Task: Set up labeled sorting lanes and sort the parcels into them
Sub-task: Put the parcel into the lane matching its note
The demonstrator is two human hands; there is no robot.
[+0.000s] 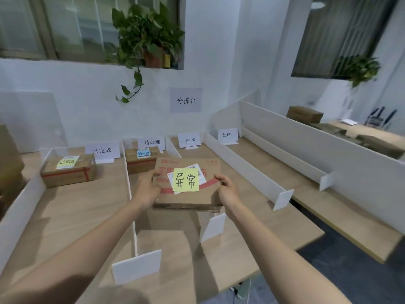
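Note:
I hold a brown cardboard parcel (pixel 186 194) with a yellow note reading 异常 (pixel 185 180) above the white divider between the second and third lanes. My left hand (pixel 148 189) grips its left edge and my right hand (pixel 228 189) grips its right edge. White label cards stand at the far end of each lane: 已完成 (pixel 102 150), 待处理 (pixel 151 142), 异常 (pixel 190 140) and 处理中 (pixel 228 134). A parcel with a yellow note (pixel 68 172) lies in the first lane. Another parcel with a blue note (pixel 140 160) lies in the second lane.
White divider boards (pixel 245 170) split the wooden table (pixel 72 216) into lanes, with small end stops (pixel 137 267) at the near edge. More boxes (pixel 304 115) lie on a desk behind a white partition at right. A stack of brown boxes (pixel 9 163) stands at far left.

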